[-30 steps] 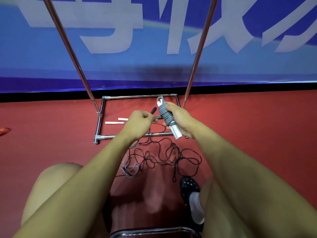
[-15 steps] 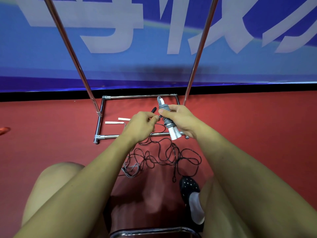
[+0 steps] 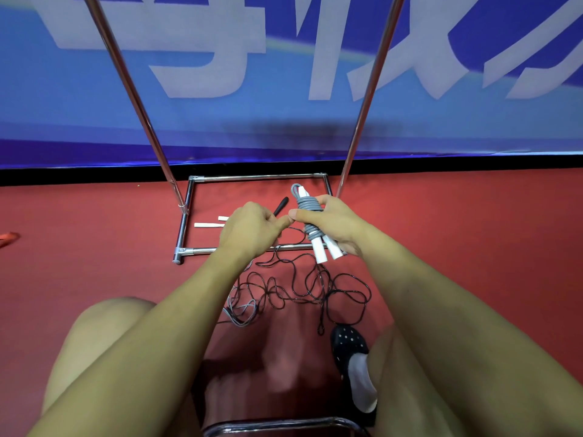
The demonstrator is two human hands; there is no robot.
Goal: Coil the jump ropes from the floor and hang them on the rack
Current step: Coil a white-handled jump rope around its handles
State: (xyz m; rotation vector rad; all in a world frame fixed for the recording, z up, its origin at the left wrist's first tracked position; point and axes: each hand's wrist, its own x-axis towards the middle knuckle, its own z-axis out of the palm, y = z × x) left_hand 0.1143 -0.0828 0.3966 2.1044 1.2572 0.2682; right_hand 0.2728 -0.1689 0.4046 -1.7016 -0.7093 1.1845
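My right hand [image 3: 336, 227] grips a grey jump rope [image 3: 306, 205] wound tightly round its two white handles [image 3: 325, 250], held above the rack's base. My left hand [image 3: 252, 230] has curled fingers, and its thumb meets the bundle beside my right thumb; what it pinches is hidden. A thin black jump rope [image 3: 315, 288] lies tangled on the red floor below my hands, its black handle [image 3: 280, 205] inside the base frame. Part of another grey rope [image 3: 243, 310] lies beside it, with two white handles [image 3: 206, 224] further back.
The chrome rack has a rectangular base [image 3: 184, 216] on the floor and two uprights [image 3: 366, 96] rising out of view before a blue banner. My black dotted shoe [image 3: 348, 343] stands near the ropes. A chrome chair edge [image 3: 277, 425] sits below; a red item [image 3: 8, 239] lies far left.
My left hand has closed in on the bundle until the thumbs meet. The short stretch of rope between the hands is gone. The bundle has turned slightly, showing both white handle ends.
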